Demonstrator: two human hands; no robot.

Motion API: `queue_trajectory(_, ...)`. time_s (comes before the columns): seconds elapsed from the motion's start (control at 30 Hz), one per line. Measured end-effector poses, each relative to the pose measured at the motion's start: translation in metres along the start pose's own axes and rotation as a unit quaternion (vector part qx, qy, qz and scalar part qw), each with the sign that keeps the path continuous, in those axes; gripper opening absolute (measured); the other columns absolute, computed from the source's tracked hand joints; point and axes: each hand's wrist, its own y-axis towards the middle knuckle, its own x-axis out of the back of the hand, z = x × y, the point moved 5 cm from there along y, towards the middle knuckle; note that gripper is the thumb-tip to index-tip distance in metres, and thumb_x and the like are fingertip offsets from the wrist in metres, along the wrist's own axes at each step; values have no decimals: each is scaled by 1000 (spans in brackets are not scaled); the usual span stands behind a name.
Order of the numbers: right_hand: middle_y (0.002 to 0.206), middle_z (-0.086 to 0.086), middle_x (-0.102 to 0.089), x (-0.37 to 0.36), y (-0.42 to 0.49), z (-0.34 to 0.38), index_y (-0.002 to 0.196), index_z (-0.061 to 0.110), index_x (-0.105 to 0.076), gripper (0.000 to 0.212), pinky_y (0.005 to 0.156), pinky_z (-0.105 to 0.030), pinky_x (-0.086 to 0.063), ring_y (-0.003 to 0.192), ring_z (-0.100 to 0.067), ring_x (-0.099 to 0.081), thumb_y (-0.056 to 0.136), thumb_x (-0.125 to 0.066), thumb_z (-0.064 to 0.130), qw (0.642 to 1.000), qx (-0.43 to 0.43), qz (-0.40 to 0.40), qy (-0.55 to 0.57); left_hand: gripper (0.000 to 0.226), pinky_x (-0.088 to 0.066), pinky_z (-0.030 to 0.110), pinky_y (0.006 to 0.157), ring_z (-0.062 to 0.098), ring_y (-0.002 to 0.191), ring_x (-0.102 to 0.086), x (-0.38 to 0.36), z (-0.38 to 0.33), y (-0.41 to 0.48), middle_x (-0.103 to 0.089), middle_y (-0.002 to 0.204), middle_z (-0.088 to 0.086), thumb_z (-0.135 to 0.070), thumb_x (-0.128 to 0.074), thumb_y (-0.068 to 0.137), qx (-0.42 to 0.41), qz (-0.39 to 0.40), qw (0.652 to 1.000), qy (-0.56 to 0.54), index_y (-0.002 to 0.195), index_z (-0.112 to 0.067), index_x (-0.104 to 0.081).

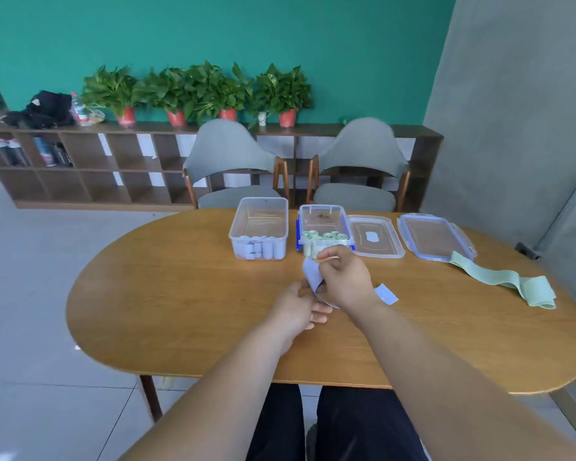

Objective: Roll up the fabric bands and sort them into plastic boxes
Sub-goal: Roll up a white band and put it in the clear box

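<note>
A pale blue fabric band (313, 276) is held over the middle of the wooden table (180, 294). My right hand (345, 281) grips its upper end, and my left hand (300, 307) holds it lower down. The band's free end (386, 293) sticks out to the right of my right wrist. A clear box (259, 227) at the back holds several rolled blue bands. Beside it, a second box (325, 226) holds several rolled green bands. A loose green band (506, 281) lies unrolled on the right of the table.
Two clear lids (374, 236) (436, 236) lie to the right of the boxes. Two grey chairs (233, 168) stand behind the table. A shelf with potted plants (197, 91) lines the green wall.
</note>
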Motion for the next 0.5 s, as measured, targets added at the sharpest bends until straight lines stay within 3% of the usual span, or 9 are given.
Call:
queue_trajectory(0.1,91,-8,-73,-34,-2,17,109,19,-64,26,52,-19,-51,62,-17,-72,96,-46,6,998,-5,38,45,30,-55,33,89,19,81,-78,37,4,-16,-82,91,2,-29,-35,109,20,-17,999,-26,130,-25,-56)
queue_trajectory(0.2,92,-11,-71,-64,-7,34,112,17,-62,26,65,-30,-57,69,-25,-76,99,-43,5,991,-17,71,116,30,-57,44,103,29,93,-79,70,8,-32,-81,97,8,-34,-30,112,41,-18,994,-105,123,-25,-55)
queue_trajectory(0.33,95,-17,-72,-97,-8,54,113,20,-62,29,67,-34,-55,69,-27,-76,95,-46,4,981,-27,95,169,28,-58,50,100,33,98,-78,112,12,-41,-80,108,12,-37,-39,113,43,-35,967,-248,132,-23,-52)
queue_trajectory(0.5,98,-10,-69,-126,-3,69,112,13,-66,25,83,-44,-63,67,-14,-75,95,-51,4,970,-12,64,234,29,-61,53,94,32,98,-78,171,9,-39,-78,112,14,-12,-58,106,-13,-147,927,-345,135,-15,-53)
